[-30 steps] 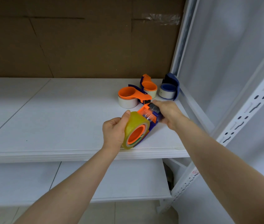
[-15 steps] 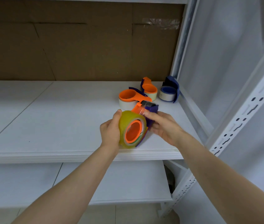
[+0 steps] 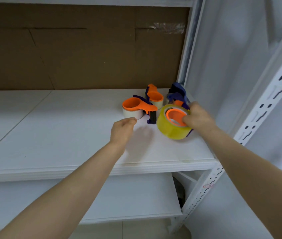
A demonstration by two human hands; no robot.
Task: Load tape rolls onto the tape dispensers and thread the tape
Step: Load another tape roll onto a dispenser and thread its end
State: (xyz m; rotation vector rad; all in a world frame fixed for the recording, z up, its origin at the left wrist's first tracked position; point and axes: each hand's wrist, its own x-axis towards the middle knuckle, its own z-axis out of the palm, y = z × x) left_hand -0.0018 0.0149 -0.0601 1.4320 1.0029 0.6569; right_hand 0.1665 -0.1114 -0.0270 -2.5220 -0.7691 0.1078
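Tape of a clear yellow is the thing in hand: the yellow tape roll (image 3: 172,130) is seated on the orange hub (image 3: 175,116) of a blue-and-orange dispenser (image 3: 190,132), tilted up off the shelf (image 3: 67,135) near its right end. The right hand (image 3: 198,118) holds it there, fingers (image 3: 186,120) clamped over the hub and the roll's far edge. The left hand (image 3: 122,131) hovers just to the left, apart from the roll, fingers loosely bent with nothing visible in them. Their tips are close to the white-roll dispenser (image 3: 133,109), though I cannot tell whether they touch it. The free end of the tape is not visible, so threading looks unfinished. With one hand carrying a tilted roll, it could slide off the hub, and a loose end of clear tape could fold back onto the roll and be hard to find. Setting it down among its neighbours, the second orange dispenser (image 3: 155,97) and the blue dispenser (image 3: 178,93) just behind, could knock them together. The shelf is smooth white board with faint seams, backed by brown cardboard (image 3: 85,57), framed by a white slotted upright (image 3: 266,104), with a lower shelf (image 3: 128,195) beneath
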